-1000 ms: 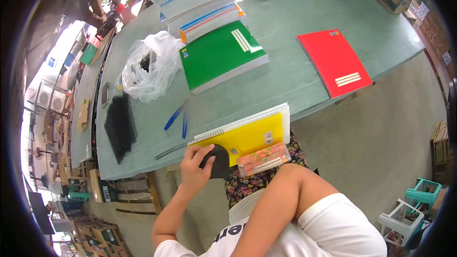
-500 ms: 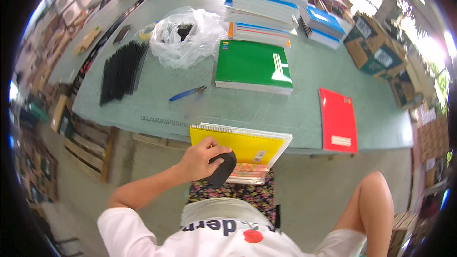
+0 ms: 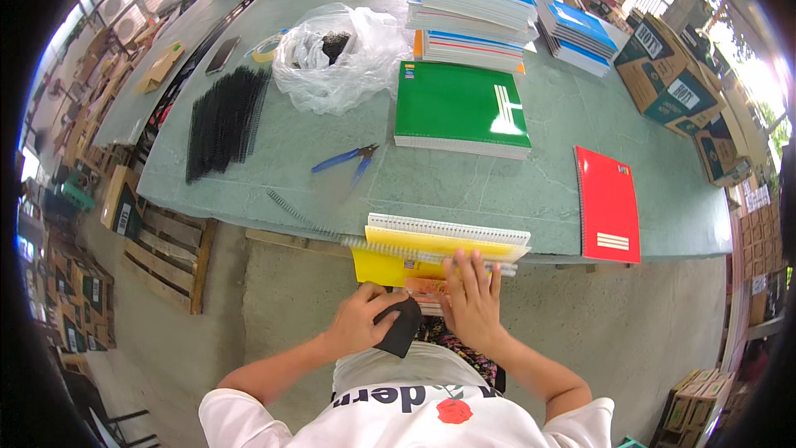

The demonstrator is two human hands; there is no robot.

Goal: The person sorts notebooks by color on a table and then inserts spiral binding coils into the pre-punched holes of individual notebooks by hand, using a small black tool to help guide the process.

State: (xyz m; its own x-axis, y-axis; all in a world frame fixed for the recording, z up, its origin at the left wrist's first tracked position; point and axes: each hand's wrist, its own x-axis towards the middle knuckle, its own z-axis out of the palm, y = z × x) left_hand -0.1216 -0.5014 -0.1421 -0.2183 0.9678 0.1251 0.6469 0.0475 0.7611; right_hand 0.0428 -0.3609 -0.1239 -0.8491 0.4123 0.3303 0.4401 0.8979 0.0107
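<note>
Right hand point(image 3: 474, 303), not visible half a second earlier, now rests, fingers extended, on the yellow notebook point(image 3: 377, 268) at the near edge of the table point(image 3: 464, 187); left hand point(image 3: 363, 319) grips a black pad point(image 3: 400, 330). Notebook's long axis: left-right, roughly along that edge (dark coil point(image 3: 298, 216) trailing up-left).

Bright daylight edges a grey floor point(image 3: 630, 323), wooden pallet point(image 3: 168, 242) and grey-green table point(image 3: 464, 191).
</note>
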